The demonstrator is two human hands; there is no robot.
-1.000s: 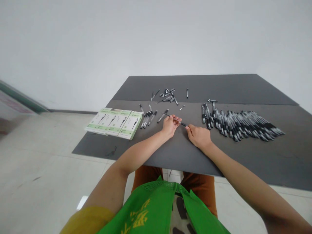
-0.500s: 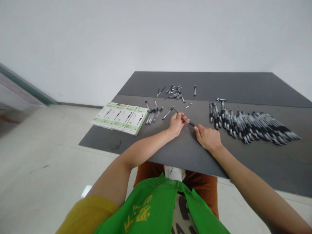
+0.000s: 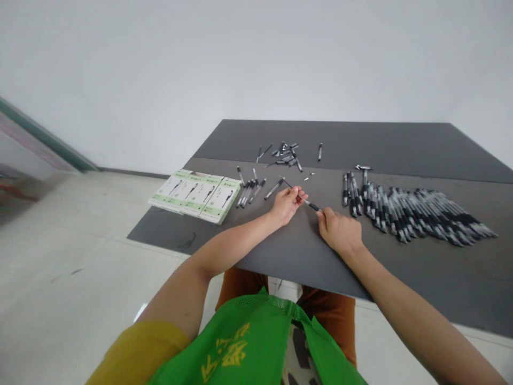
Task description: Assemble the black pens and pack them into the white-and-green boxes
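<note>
Over the near middle of the table, my left hand (image 3: 287,205) is closed in a pinch on a thin dark pen refill (image 3: 287,183), whose far end sticks out up and left past the fingers. My right hand (image 3: 341,230) is wrapped round the end of a clear pen barrel with a black grip (image 3: 313,207). Barrel and refill lie in one slanting line between the hands; how far the refill sits inside is too small to tell. Just beyond my left hand lies a single loose pen barrel (image 3: 273,189). Two small pen tips (image 3: 306,178) lie farther back.
Many pens lie in a long row (image 3: 412,208) on the right. Green-and-white pen boxes (image 3: 224,200) stand at the left edge. Several barrels (image 3: 250,192) lie beside them. A heap of pen caps and parts (image 3: 286,155) is at the back of the dark table (image 3: 272,251).
The camera view has shifted, so the table and hands appear farther right than a second ago. Both hands keep nearly the same hold on the refill and barrel.
</note>
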